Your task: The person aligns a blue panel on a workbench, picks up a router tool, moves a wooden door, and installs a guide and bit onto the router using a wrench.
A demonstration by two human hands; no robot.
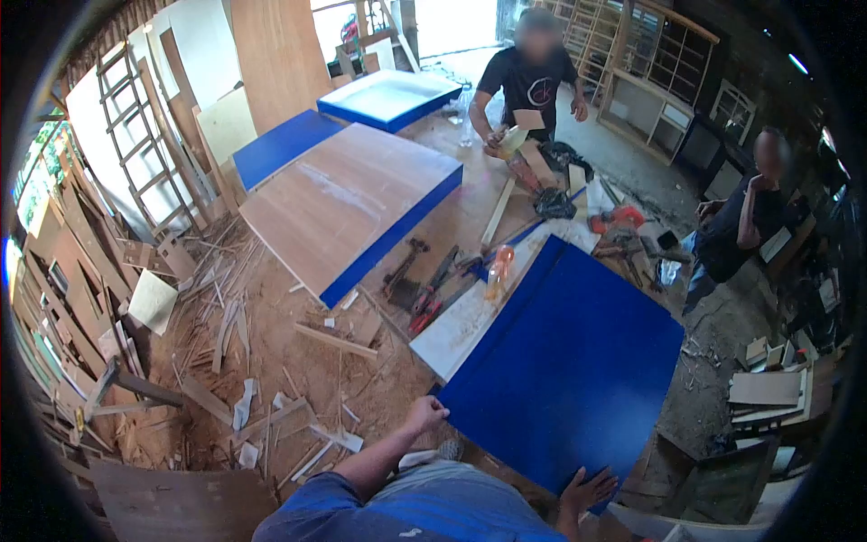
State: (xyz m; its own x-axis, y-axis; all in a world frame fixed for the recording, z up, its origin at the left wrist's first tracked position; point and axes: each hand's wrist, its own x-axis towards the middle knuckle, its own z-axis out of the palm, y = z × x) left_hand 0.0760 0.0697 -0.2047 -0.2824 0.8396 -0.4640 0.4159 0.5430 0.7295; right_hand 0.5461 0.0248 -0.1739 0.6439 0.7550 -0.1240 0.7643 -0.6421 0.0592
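A large blue panel [569, 361] lies tilted across the work surface in front of my body. At its near left corner is my left hand [426, 413], its fingers closed on the edge. My right hand [589, 490] rests flat on the panel's near right part, fingers spread. Under the panel's far left side a white board [450, 336] sticks out. An orange-tinted plastic bottle [498, 274] stands beside the panel's far left edge.
Pliers and other hand tools [424, 287] lie left of the bottle. Farther off is a wooden panel with blue sides [361, 194]. Wood scraps [339, 341] litter the floor at left. One person [533, 81] holds a light-coloured piece; another person [736, 226] is at right.
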